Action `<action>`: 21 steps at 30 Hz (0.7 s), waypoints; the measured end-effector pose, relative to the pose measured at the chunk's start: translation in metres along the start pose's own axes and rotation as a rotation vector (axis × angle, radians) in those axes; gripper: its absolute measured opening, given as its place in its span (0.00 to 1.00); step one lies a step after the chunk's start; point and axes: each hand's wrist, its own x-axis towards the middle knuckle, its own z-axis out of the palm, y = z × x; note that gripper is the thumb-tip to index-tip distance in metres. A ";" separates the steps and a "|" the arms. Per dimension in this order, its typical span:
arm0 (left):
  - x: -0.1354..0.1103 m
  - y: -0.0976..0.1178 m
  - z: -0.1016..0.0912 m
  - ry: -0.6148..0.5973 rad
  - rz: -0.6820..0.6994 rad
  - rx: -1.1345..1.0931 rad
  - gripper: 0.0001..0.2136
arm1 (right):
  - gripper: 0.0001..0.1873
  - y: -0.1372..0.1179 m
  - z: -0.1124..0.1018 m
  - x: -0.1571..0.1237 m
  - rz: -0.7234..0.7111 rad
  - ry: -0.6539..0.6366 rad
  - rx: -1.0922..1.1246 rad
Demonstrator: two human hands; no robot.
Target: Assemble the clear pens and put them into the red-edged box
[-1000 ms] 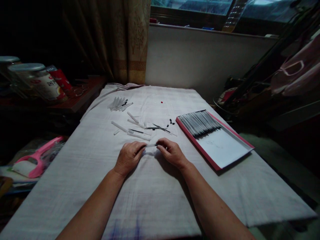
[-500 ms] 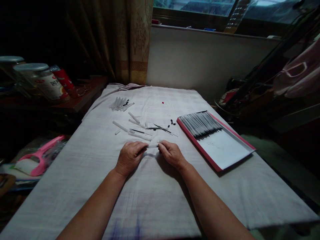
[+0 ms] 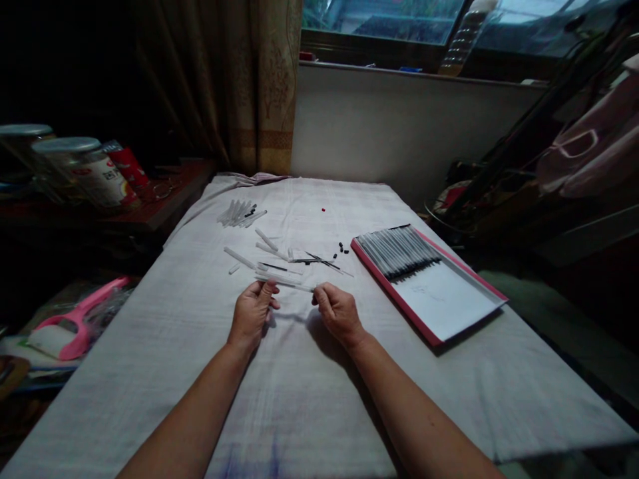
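My left hand and my right hand are lifted a little off the white cloth. Between them they hold a clear pen barrel. The left fingers pinch its left end and the right fingertips pinch its right end. Just beyond the hands lie loose clear barrels, thin black refills and small black caps. To the right, a red tray holds a row of several pens above a white sheet.
A tiny red bit lies far back on the cloth. Jars stand on a dark shelf at left, with a pink tool below. A curtain and a wall close the far side. Clutter fills the right.
Both hands have risen from the cloth and moved slightly apart. More of the clear barrel shows between them, and it now tilts up to the left.
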 end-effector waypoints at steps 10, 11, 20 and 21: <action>0.001 0.009 0.000 -0.062 -0.107 -0.319 0.20 | 0.26 0.002 0.014 0.002 0.210 -0.158 0.281; 0.001 0.008 -0.001 -0.084 -0.113 -0.325 0.20 | 0.27 0.003 0.014 0.003 0.256 -0.168 0.327; 0.001 0.005 0.000 -0.088 -0.090 -0.340 0.15 | 0.27 0.006 0.019 0.003 0.261 -0.188 0.341; 0.002 0.005 0.000 -0.074 -0.101 -0.355 0.15 | 0.27 0.006 0.018 0.003 0.246 -0.186 0.317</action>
